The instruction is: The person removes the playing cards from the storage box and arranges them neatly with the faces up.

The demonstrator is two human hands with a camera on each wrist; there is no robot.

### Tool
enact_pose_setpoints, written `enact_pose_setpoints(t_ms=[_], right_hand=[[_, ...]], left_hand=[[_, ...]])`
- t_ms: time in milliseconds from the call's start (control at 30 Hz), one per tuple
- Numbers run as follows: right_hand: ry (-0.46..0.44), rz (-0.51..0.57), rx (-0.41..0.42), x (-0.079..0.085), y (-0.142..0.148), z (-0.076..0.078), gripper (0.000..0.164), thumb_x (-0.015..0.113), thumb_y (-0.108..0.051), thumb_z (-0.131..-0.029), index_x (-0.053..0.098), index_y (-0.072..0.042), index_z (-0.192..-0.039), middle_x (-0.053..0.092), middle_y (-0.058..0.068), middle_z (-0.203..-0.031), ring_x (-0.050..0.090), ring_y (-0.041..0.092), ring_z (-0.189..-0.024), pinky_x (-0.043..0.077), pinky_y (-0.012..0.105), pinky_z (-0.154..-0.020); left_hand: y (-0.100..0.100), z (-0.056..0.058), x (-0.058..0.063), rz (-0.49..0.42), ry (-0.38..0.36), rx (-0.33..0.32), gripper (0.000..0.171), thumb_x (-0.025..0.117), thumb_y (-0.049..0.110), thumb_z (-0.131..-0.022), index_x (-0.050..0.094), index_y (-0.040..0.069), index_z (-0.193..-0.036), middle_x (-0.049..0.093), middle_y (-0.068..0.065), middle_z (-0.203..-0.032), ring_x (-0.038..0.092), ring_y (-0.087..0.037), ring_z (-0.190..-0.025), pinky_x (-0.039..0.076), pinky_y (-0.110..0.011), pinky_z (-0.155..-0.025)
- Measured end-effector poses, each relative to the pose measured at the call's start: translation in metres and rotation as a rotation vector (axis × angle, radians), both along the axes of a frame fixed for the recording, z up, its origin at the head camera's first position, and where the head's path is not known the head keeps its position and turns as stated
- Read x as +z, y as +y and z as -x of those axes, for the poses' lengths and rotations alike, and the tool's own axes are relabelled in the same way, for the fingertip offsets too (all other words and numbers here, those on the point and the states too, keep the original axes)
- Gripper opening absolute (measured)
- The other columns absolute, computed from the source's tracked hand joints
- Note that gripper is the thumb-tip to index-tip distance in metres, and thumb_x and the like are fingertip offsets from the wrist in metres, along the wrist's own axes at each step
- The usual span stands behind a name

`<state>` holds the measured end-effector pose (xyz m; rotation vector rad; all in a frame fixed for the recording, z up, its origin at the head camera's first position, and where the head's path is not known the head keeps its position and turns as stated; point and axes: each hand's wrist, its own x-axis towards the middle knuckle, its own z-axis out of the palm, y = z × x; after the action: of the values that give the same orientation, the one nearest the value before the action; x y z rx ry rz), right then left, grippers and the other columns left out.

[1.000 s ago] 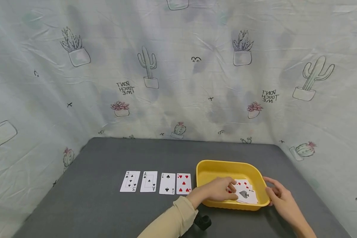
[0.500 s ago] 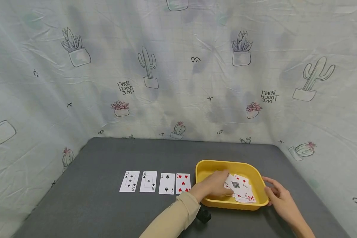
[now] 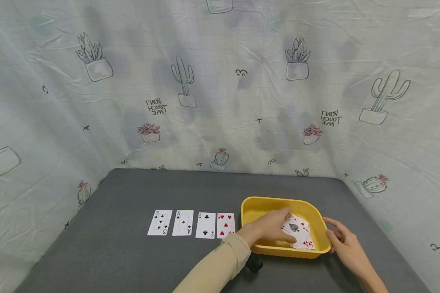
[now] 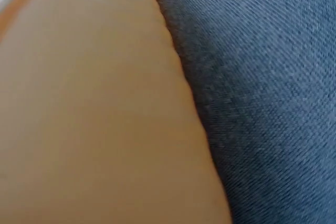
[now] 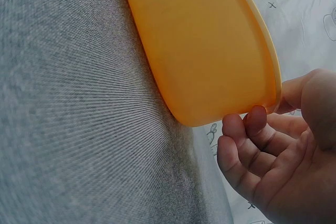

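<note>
A yellow tray (image 3: 278, 252) stands at the right of the table with a loose pile of playing cards (image 3: 305, 240) inside. An ace of spades (image 3: 294, 228) lies face up on top. My left hand (image 3: 269, 228) reaches over the tray's front rim, thumb and fingers spread apart beside the pile; some fingertips are hidden. The left wrist view shows only the tray's outer wall (image 4: 105, 108) against the table, no hand. My right hand (image 3: 346, 244) grips the tray's right end. In the right wrist view its fingers (image 5: 255, 121) curl against the wall at the rim.
Left of the tray, several face-up cards stand in a row: a three of clubs (image 3: 160, 222), an ace of clubs (image 3: 183, 223), a two of clubs (image 3: 205, 225) and a five of hearts (image 3: 225, 225). A black device (image 3: 254, 263) is below the left wrist. Patterned cloth (image 3: 220, 81) hangs behind.
My left hand first shifted left inside the tray, then slightly right again. The ace of spades slid left and up, turned, and red cards below it showed. My right hand stayed on the tray.
</note>
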<state>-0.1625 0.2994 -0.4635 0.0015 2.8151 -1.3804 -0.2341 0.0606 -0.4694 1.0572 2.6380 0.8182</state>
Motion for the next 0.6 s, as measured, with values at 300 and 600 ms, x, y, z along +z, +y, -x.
enact_pose_setpoints(t_ms=[300, 600], right_hand=[[0.026, 0.009, 0.004, -0.005, 0.003, 0.002, 0.045, 0.046, -0.021, -0.106, 0.038, -0.002, -0.146, 0.065, 0.011, -0.087, 0.058, 0.023, -0.065, 0.05, 0.032, -0.06], [0.042, 0.017, 0.012, -0.001, 0.004, 0.003, 0.044, 0.046, -0.019, -0.106, 0.038, -0.002, -0.146, 0.065, 0.011, -0.087, 0.057, 0.022, -0.064, 0.049, 0.032, -0.059]], left_hand=[[0.008, -0.002, 0.004, -0.013, 0.021, -0.049, 0.072, 0.076, 0.038, -0.086, 0.044, 0.012, -0.145, 0.054, 0.013, -0.135, 0.044, -0.002, -0.125, 0.033, -0.016, -0.101], [0.017, -0.002, -0.002, 0.041, 0.072, 0.097, 0.072, 0.081, 0.052, -0.076, 0.055, 0.016, -0.132, 0.064, 0.016, -0.115, 0.055, -0.001, -0.102, 0.042, -0.015, -0.084]])
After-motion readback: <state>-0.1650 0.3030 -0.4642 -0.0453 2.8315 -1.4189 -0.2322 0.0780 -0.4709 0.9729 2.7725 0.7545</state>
